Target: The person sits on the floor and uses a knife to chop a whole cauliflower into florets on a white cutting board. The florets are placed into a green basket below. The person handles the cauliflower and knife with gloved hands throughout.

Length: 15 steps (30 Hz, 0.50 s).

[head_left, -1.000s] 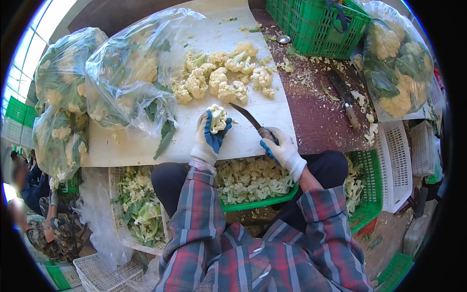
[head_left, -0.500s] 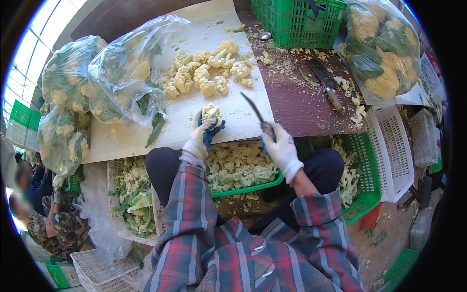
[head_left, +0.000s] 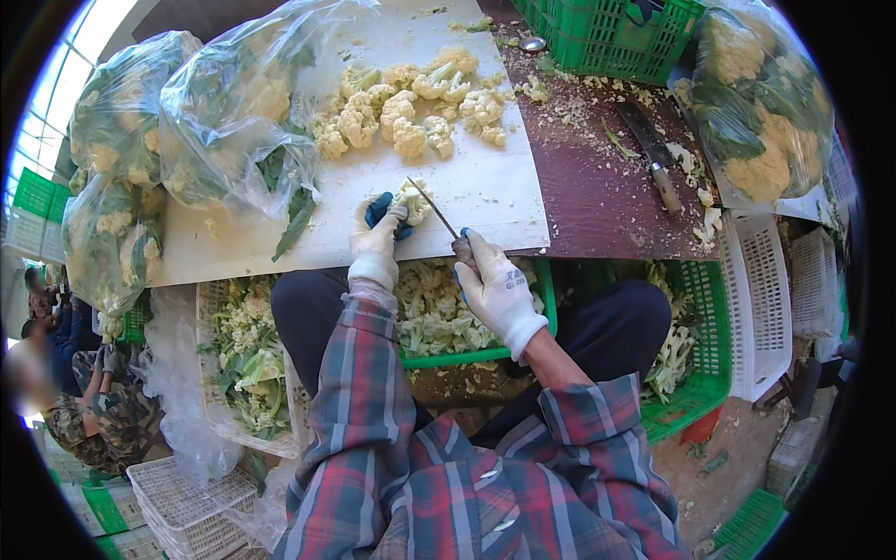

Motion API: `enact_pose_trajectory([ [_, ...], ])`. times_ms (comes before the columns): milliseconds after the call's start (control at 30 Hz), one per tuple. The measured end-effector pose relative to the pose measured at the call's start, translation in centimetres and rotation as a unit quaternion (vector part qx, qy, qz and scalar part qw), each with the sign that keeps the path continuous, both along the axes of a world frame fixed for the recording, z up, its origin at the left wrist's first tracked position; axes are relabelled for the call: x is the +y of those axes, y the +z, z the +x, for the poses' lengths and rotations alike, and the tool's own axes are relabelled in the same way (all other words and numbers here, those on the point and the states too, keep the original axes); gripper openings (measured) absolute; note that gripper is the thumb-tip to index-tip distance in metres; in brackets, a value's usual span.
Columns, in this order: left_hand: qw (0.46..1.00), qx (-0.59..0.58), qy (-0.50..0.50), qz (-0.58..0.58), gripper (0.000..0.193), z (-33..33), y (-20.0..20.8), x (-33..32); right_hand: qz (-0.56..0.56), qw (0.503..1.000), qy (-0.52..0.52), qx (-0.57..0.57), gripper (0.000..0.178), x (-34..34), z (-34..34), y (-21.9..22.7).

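Slim metal knife [head_left: 437, 211] at bumpy cauliflower floret [head_left: 411, 201]
Left grip [head_left: 375, 235] curls round floret; right grip [head_left: 495, 287], right of it, wraps the handle [head_left: 463, 249]

- Laid over part of the dark red table [head_left: 593, 215]: a white sheet [head_left: 485, 207].
- Spread on the sheet: cauliflower florets [head_left: 409, 140], with a clear bag of cauliflower [head_left: 233, 126] to the left.
- Resting on the uncovered part: pale scraps [head_left: 571, 112], a knife [head_left: 651, 155], a green crate [head_left: 616, 45].
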<state>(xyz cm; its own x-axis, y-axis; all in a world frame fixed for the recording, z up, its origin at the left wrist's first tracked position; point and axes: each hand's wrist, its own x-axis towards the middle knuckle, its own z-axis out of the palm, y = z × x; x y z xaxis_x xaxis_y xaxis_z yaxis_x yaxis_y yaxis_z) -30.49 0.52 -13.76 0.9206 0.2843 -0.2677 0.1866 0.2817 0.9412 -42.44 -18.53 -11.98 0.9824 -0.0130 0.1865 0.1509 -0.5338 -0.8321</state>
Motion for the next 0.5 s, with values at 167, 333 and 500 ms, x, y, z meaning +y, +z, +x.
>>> enact_pose_trajectory([
  [167,0.998,0.008,0.058,-0.018,0.034,-0.2,0.3,-0.7,-0.019,1.000,0.009,-0.020,0.055,0.4,0.8,-0.3],
  [333,0.997,0.003,0.072,0.012,0.030,0.1,0.0,-0.8,-0.066,0.998,0.010,-0.003,0.055,0.8,1.1,0.7],
  [500,0.998,0.001,0.070,0.007,0.029,0.0,0.8,-1.5,-0.063,0.998,-0.006,-0.002,0.053,0.6,1.7,0.3],
])
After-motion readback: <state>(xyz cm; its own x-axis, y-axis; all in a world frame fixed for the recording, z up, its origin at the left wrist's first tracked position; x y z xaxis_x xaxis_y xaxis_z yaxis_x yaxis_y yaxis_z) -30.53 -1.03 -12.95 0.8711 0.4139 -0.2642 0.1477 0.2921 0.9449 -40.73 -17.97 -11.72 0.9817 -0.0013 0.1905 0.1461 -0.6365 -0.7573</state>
